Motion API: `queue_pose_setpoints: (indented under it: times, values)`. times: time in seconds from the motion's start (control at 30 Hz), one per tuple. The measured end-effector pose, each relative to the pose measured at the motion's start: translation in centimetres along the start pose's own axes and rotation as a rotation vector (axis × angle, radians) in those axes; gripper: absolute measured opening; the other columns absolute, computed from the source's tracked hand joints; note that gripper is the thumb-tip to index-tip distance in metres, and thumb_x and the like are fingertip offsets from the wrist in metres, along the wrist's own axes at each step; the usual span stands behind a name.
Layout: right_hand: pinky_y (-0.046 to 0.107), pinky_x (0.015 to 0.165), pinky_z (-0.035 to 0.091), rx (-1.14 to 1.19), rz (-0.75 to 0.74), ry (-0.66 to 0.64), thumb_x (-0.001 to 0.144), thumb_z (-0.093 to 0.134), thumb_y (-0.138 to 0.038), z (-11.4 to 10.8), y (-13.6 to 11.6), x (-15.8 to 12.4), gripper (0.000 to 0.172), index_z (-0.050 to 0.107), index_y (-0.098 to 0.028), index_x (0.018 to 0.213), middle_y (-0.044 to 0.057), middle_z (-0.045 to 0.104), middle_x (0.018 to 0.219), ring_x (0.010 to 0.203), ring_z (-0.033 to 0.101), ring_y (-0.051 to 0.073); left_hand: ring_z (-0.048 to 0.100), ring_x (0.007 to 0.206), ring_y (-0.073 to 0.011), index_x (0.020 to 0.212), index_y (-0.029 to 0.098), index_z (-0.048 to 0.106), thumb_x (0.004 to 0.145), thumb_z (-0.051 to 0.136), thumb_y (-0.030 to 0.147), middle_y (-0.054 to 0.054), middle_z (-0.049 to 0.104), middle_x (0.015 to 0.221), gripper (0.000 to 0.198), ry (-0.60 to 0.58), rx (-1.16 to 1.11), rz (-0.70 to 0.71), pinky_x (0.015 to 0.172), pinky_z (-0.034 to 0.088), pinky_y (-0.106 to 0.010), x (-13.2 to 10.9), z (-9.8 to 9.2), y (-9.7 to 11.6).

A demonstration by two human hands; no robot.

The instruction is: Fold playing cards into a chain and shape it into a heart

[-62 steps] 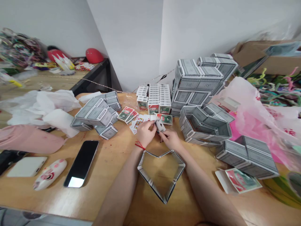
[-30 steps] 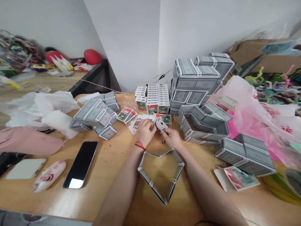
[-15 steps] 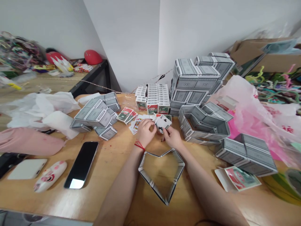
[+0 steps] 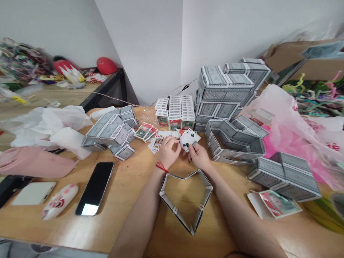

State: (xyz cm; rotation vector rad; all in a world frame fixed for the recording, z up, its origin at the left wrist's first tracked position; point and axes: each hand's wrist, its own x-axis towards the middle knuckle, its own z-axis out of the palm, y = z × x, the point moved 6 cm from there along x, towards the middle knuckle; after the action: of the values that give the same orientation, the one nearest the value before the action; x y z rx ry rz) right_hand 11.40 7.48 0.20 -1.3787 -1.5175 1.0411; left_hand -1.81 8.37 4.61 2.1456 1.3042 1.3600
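A playing card (image 4: 194, 137), a club face toward me, is pinched between the thumb and fingers of my right hand (image 4: 199, 154). At the card's left edge, my left hand (image 4: 169, 150) is closed with its fingertips on it. Whether more cards lie behind it I cannot tell. Between my forearms stands a heart-shaped frame of folded cards (image 4: 174, 209), point toward me. Loose face cards (image 4: 156, 143) lie just left of my left hand, beside red-and-green card packs (image 4: 145, 131).
Rows of card boxes (image 4: 175, 111) stand at the back, with a tall stack of card-built blocks (image 4: 215, 95) to their right. More card frames (image 4: 233, 150) lie at right and a card structure (image 4: 107, 130) at left. A phone (image 4: 95, 188) and an opened pack (image 4: 279, 204) rest nearer.
The card has turned and tilted up in my right hand, so more of its face shows. My left hand stays close by its edge. The whole view has shifted slightly.
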Motion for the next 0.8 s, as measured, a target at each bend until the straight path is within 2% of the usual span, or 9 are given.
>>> queue_pose_setpoints:
  times: [0.1, 0.2, 0.37, 0.6, 0.8]
  values:
    - [0.019, 0.036, 0.030, 0.116, 0.020, -0.003, 0.080, 0.035, -0.049, -0.1, 0.0, 0.2, 0.035, 0.043, -0.019, 0.065, -0.003, 0.053, 0.046, 0.033, 0.040, 0.007, 0.050, 0.072, -0.0125, 0.072, 0.016, 0.053, 0.077, 0.047, 0.024, -0.002, 0.054, 0.072, 0.011, 0.017, -0.235, -0.192, 0.068, 0.040, -0.025, -0.1, 0.0, -1.0]
    - [0.019, 0.036, 0.027, 0.198, 0.037, -0.059, 0.077, 0.041, -0.051, 0.1, 0.0, 0.1, 0.035, 0.039, -0.019, 0.061, -0.005, 0.045, 0.041, 0.033, 0.036, 0.006, 0.043, 0.057, -0.0087, 0.061, 0.015, 0.049, 0.078, 0.047, 0.031, 0.002, 0.045, 0.057, 0.023, -0.018, -0.510, -0.431, 0.055, 0.036, -0.021, -0.5, 1.2, -2.5]
    - [0.019, 0.038, 0.025, 0.239, 0.025, -0.112, 0.075, 0.044, -0.051, 0.1, -0.3, 0.0, 0.036, 0.038, -0.019, 0.059, -0.007, 0.039, 0.040, 0.035, 0.031, 0.006, 0.046, 0.059, -0.0085, 0.067, 0.013, 0.057, 0.069, 0.057, 0.038, 0.001, 0.052, 0.062, 0.024, -0.148, -0.962, -0.670, 0.057, 0.037, -0.022, -1.1, 3.7, -3.2]
    - [0.019, 0.037, 0.024, 0.205, 0.021, -0.146, 0.075, 0.043, -0.050, 0.4, -0.3, 0.0, 0.036, 0.039, -0.018, 0.059, -0.007, 0.038, 0.039, 0.034, 0.031, 0.005, 0.050, 0.061, -0.0096, 0.075, 0.012, 0.064, 0.058, 0.067, 0.035, -0.002, 0.060, 0.067, 0.029, -0.227, -1.036, -0.789, 0.058, 0.039, -0.023, -1.3, 3.2, -3.1]
    - [0.018, 0.034, 0.024, 0.208, 0.038, -0.175, 0.076, 0.043, -0.048, 0.6, -0.1, -0.2, 0.034, 0.039, -0.019, 0.059, -0.006, 0.042, 0.036, 0.031, 0.033, 0.005, 0.047, 0.056, -0.0077, 0.071, 0.012, 0.063, 0.061, 0.065, 0.032, 0.000, 0.056, 0.064, 0.023, -0.230, -0.925, -0.704, 0.053, 0.035, -0.020, -1.1, 2.8, -3.8]
